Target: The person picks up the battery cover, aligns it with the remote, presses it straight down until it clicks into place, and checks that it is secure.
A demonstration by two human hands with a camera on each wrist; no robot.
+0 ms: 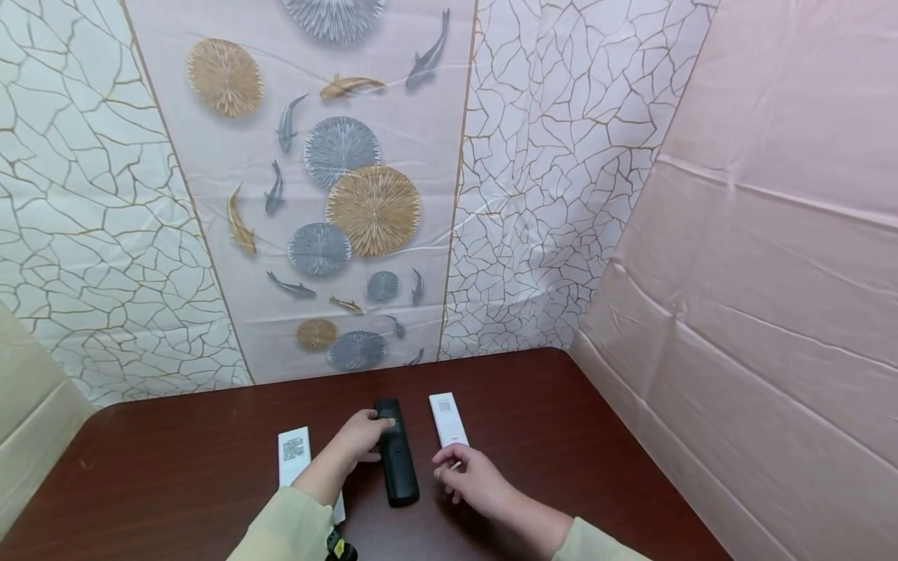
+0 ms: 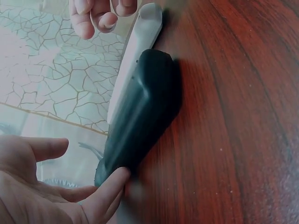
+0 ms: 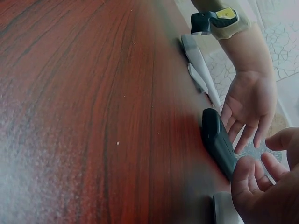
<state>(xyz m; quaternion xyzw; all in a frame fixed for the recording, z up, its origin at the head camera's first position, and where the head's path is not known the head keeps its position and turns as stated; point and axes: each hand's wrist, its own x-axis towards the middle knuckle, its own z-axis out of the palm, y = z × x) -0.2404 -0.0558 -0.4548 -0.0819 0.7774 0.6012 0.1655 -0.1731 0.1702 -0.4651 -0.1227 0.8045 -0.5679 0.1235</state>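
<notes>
A black remote control (image 1: 400,465) lies lengthwise on the table between the two hands. My left hand (image 1: 361,435) is at its far left side; in the left wrist view, fingers touch the black remote (image 2: 140,107) while the thumb stands apart. On the right lies a white remote control (image 1: 447,418) with a printed label. My right hand (image 1: 475,479) is over its near end, fingers loosely bent; contact cannot be made out. Another white remote control (image 1: 293,456), bearing a square printed code, is partly hidden beneath the left forearm.
The dark red wooden table (image 1: 547,436) ends at a patterned cloth wall (image 1: 519,195), with a plain pinkish cloth (image 1: 758,327) along its right. A thin white piece (image 3: 197,78) lies beside the left white remote in the right wrist view.
</notes>
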